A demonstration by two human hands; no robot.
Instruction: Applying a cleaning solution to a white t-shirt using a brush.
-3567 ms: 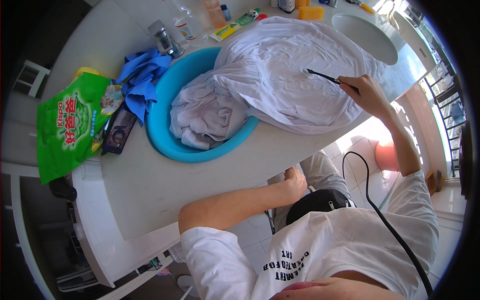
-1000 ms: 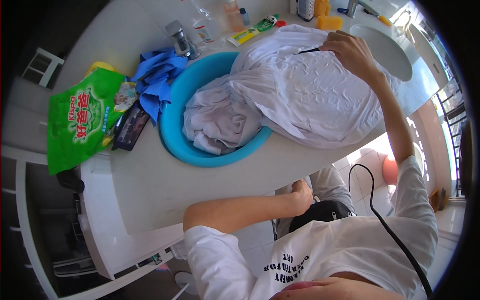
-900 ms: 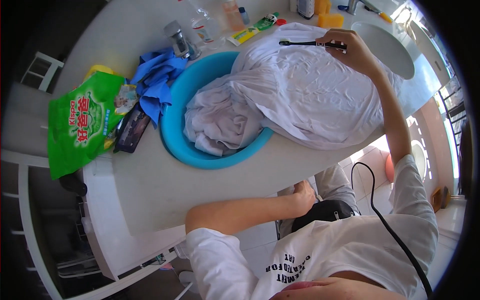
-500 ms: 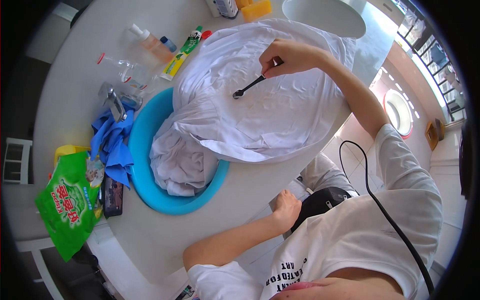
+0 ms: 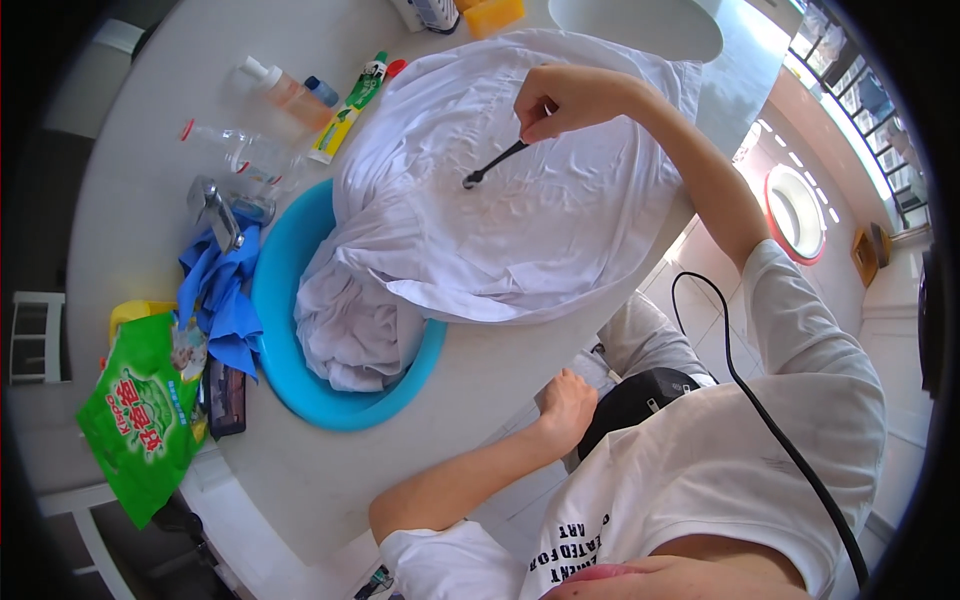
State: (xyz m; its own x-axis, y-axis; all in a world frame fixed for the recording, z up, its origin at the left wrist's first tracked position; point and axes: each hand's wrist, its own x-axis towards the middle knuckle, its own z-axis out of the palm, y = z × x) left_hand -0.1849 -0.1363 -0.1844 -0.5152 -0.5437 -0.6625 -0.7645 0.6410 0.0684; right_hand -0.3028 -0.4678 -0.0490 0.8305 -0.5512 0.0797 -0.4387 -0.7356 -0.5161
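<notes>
Pinched in my right hand (image 5: 565,103) is a black toothbrush (image 5: 495,160), slanting down to the left. Its head meets a wet white garment (image 5: 560,215) spread wrinkled over the counter. The lower left part of that cloth is bunched inside a round blue basin (image 5: 275,265) and covers part of its rim. My left hand (image 5: 568,410) is curled into a loose fist by the counter's near edge, close to my waist and away from the garment. Nothing shows in it, though the palm side is hidden.
Behind the basin stand a faucet (image 5: 215,213), a clear bottle (image 5: 235,145), a pump bottle (image 5: 288,92) and a toothpaste tube (image 5: 350,108). Left of it lie a blue cloth (image 5: 220,290) and a green bag (image 5: 145,420). A white sink bowl (image 5: 640,25) is far right. A black cable (image 5: 745,385) hangs beside me.
The counter scene has shifted slightly left in view. My right hand and the toothbrush stay over the same area of the garment, the brush held at a similar slant.
</notes>
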